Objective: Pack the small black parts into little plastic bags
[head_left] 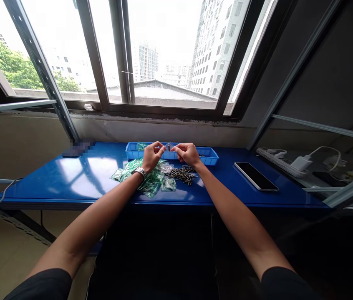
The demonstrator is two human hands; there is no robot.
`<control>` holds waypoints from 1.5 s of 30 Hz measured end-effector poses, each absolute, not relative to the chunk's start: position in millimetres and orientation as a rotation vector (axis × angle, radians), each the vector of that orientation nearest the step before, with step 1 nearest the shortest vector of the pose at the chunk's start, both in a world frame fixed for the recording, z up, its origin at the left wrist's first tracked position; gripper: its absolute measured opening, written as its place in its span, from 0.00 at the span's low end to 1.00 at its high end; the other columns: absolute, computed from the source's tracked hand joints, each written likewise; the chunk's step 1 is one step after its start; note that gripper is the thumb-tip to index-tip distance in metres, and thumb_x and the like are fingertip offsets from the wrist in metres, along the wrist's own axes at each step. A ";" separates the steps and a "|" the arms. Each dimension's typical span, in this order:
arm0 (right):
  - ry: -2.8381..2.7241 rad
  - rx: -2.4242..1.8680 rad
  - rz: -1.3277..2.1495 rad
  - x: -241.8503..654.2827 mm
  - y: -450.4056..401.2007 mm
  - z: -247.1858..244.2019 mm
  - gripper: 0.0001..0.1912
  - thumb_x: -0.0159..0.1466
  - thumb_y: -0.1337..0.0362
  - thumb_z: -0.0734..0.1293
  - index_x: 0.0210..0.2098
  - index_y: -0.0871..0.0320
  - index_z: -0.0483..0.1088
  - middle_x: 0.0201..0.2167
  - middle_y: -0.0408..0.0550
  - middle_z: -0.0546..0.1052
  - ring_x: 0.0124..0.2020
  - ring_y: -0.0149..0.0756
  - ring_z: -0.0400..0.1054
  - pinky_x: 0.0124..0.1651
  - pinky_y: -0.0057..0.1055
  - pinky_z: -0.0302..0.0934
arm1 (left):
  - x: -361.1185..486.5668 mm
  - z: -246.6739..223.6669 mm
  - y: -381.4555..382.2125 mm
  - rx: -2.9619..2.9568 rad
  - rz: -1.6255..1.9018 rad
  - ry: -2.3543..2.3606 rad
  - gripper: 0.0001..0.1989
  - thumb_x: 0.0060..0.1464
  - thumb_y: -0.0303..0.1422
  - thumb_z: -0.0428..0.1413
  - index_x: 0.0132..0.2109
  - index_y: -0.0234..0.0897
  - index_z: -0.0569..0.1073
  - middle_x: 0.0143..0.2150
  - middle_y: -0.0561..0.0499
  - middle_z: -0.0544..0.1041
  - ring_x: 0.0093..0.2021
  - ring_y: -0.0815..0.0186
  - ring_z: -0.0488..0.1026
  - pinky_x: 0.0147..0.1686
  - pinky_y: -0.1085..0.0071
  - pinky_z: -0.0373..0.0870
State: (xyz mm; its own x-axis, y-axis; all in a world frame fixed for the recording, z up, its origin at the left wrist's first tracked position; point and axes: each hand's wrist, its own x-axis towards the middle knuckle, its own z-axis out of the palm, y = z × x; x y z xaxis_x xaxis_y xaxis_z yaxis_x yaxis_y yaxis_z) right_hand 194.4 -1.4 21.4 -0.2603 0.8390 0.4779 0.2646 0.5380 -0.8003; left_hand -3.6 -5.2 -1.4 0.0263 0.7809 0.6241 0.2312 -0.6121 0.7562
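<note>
Currently, the left hand (152,156) and the right hand (187,153) are raised together over the blue plastic tray (209,156), both pinching at a small clear plastic bag (169,146) held between their fingertips; a dark piece is showing inside it, too small to identify. The fingers of both hands are curled and closed on the bag, which is hovering just above the tray's far rim. A wristwatch (139,171) is sitting on the left wrist. Below the hands, a loose heap of green-tinted plastic bags (151,180) is lying on the blue table (226,187), directly near the tray and under the left forearm. Just beside it, toward the right, a pile of small dark metal pins (182,175) is lying on the tabletop. More green-tinted bags (142,146) are resting inside the tray at its left end. Well to the right, a phone (255,176) is lying face up, and a power strip (278,161) with a white charger (301,163) is sitting beyond it.
</note>
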 end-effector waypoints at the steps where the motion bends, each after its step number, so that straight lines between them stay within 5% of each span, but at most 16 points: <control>1: -1.786 -0.909 0.737 194.2 -0.9 21.1 0.22 0.62 0.46 0.70 0.36 0.60 0.82 0.19 0.46 0.76 0.15 0.31 0.65 0.19 0.27 0.61 | -3.5 -1.7 -4.7 1.852 1.621 1.029 0.14 0.60 0.43 0.60 0.33 0.37 0.75 0.20 0.54 0.71 0.17 0.71 0.62 0.17 0.75 0.53; 9: -1.722 -0.850 0.781 193.7 2.2 18.4 0.23 0.61 0.47 0.74 0.43 0.61 0.82 0.39 0.57 0.84 0.24 0.40 0.78 0.18 0.27 0.64 | -2.9 0.4 -5.1 1.788 1.621 0.919 0.15 0.62 0.44 0.61 0.38 0.35 0.76 0.27 0.47 0.81 0.18 0.69 0.71 0.18 0.74 0.67; 17: -1.686 -0.780 0.753 193.5 6.9 16.8 0.25 0.60 0.49 0.75 0.51 0.58 0.81 0.52 0.57 0.81 0.35 0.46 0.82 0.19 0.28 0.69 | -4.5 1.6 -4.8 1.877 1.681 0.963 0.11 0.62 0.38 0.61 0.47 0.36 0.78 0.46 0.43 0.84 0.39 0.61 0.83 0.26 0.74 0.75; 20: -1.697 -0.792 0.754 194.0 4.1 19.2 0.24 0.60 0.48 0.75 0.48 0.59 0.82 0.47 0.57 0.83 0.31 0.42 0.81 0.19 0.27 0.68 | -4.7 1.3 -4.6 1.889 1.690 0.973 0.11 0.63 0.39 0.61 0.44 0.36 0.78 0.43 0.43 0.84 0.39 0.62 0.82 0.29 0.74 0.74; 26: -1.770 -0.841 0.890 194.2 -1.3 22.9 0.23 0.63 0.46 0.71 0.30 0.61 0.78 0.19 0.46 0.75 0.15 0.28 0.65 0.16 0.24 0.57 | -3.2 -0.7 -6.1 1.864 1.575 0.952 0.17 0.65 0.44 0.56 0.32 0.37 0.71 0.19 0.55 0.71 0.18 0.71 0.65 0.20 0.76 0.60; 36: -1.315 -0.963 0.884 205.9 17.7 19.5 0.21 0.61 0.46 0.73 0.31 0.60 0.75 0.23 0.49 0.77 0.17 0.28 0.65 0.14 0.23 0.52 | -2.4 2.0 -8.1 1.847 1.632 0.981 0.16 0.67 0.40 0.51 0.34 0.37 0.72 0.19 0.54 0.71 0.18 0.70 0.66 0.20 0.75 0.60; 45: -1.545 -0.973 0.978 201.6 7.3 24.0 0.23 0.61 0.48 0.72 0.43 0.64 0.79 0.20 0.46 0.75 0.14 0.28 0.63 0.13 0.24 0.47 | -2.8 1.6 -8.1 1.846 1.632 0.985 0.16 0.67 0.40 0.51 0.33 0.37 0.72 0.19 0.54 0.70 0.18 0.70 0.66 0.20 0.75 0.60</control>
State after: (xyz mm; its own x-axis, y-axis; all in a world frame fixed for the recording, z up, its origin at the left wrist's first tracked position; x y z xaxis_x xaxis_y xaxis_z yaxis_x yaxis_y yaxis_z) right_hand 201.6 7.3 24.0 -0.1536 0.9327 0.3264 0.1041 0.3437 -0.9333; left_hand -2.8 -8.1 1.6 0.0282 0.7743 0.6321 0.1979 -0.6242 0.7558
